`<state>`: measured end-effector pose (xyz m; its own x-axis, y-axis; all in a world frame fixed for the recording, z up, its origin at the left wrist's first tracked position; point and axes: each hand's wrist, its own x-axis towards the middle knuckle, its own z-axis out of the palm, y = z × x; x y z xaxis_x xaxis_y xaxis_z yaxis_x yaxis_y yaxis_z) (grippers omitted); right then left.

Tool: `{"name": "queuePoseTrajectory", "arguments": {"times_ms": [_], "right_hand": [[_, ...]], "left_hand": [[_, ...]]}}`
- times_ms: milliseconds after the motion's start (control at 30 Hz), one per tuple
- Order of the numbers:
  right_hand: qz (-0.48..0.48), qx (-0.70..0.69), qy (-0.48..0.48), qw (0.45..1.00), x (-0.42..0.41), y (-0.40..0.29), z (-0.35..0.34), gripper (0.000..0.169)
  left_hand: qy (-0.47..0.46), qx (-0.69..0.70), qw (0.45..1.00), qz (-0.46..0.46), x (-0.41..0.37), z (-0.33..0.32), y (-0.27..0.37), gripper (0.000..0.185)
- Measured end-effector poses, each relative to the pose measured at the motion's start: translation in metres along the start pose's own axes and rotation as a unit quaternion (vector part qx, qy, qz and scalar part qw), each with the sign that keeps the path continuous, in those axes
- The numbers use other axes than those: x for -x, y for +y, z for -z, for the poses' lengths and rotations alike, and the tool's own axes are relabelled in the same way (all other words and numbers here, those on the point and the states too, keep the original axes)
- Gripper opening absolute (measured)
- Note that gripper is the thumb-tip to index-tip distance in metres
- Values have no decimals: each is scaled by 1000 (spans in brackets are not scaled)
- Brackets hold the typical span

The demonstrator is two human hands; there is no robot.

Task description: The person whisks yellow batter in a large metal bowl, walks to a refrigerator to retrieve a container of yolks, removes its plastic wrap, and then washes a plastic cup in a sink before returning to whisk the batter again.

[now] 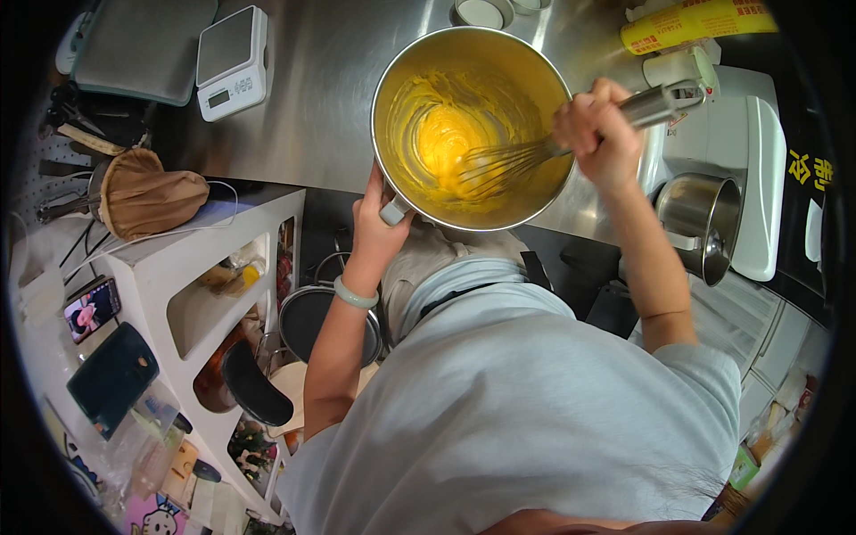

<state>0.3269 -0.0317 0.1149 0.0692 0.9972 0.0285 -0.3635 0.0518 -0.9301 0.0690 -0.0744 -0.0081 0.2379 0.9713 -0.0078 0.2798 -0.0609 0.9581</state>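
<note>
A deep stainless steel mixing bowl [473, 40] tilts towards me at the front edge of the steel counter. Thick yellow batter [445, 134] lies at its bottom and is smeared up the walls. My left hand [380, 217] grips the bowl's handle [396, 210] at the lower left rim. Over the right rim, my right hand [597, 137] is closed around the metal handle of a balloon whisk [515, 167]. Its wires sit in the batter, and their tips are coated and hard to make out. A slight blur lies over the right hand.
A white kitchen scale [232, 63] stands at the counter's upper left, beside a grey-topped flat board [144, 50]. Round metal tins [483, 13] are behind the bowl. On the right are a white appliance [762, 187] and a second steel bowl [699, 227]. A white shelf unit [154, 267] flanks my left.
</note>
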Motion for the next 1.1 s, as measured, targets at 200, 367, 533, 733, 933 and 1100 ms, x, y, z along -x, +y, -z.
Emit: {"name": "queuePoseTrajectory", "arguments": {"times_ms": [200, 367, 533, 733, 933, 1100], "right_hand": [[104, 58, 52, 991, -41, 9, -47, 34], [138, 224, 40, 964, -59, 14, -9, 32], [-2, 8, 51, 999, -7, -2, 21, 32], [41, 1, 37, 998, -31, 3, -37, 30], [100, 202, 58, 973, -50, -5, -15, 30], [-16, 29, 36, 999, -14, 0, 20, 32]], "left_hand": [[-12, 9, 1000, -18, -1, 2, -2, 77], [-19, 7, 1000, -10, -3, 2, -4, 77], [-10, -9, 1000, -16, -2, -4, 1, 77], [-30, 29, 999, -12, -7, -1, -1, 78], [-28, 22, 999, -10, -6, -3, 3, 78], [-20, 17, 1000, 13, -1, -7, -3, 80]]}}
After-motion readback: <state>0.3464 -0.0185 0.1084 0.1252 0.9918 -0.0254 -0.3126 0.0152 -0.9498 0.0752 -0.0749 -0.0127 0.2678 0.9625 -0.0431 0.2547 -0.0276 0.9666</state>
